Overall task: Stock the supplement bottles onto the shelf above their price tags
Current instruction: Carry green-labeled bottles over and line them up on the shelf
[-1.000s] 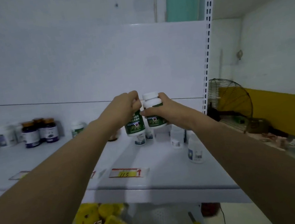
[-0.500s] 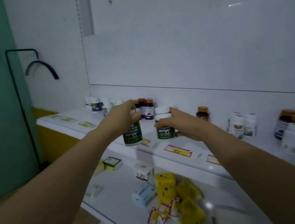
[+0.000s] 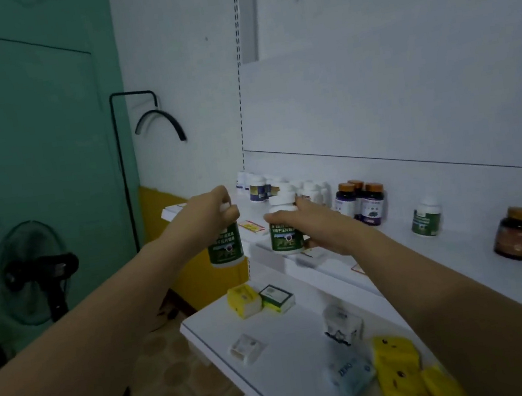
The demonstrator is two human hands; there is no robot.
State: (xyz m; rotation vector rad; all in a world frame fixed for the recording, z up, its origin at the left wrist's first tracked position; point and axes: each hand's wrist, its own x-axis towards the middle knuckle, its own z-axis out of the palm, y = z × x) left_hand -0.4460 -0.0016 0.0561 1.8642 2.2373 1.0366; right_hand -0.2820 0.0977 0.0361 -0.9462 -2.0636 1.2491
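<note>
My left hand (image 3: 213,213) grips a green-labelled white bottle (image 3: 225,249) by its cap, hanging in the air off the left end of the upper shelf (image 3: 482,254). My right hand (image 3: 317,226) wraps round a second green-labelled bottle (image 3: 285,233) with a white cap, held at the shelf's front edge. A red and yellow price tag (image 3: 251,226) lies on the shelf between the two bottles. A matching green bottle (image 3: 425,217) stands further right on the shelf.
White bottles (image 3: 258,188), dark purple bottles with orange caps (image 3: 362,200) and a brown jar (image 3: 515,234) stand on the upper shelf. The lower shelf (image 3: 275,357) holds small boxes (image 3: 277,298) and yellow packets (image 3: 399,366). A standing fan (image 3: 36,266) is at the left.
The view has swung left along the shelf. Both hands carried their green bottles to the shelf's left end, now spread further apart.
</note>
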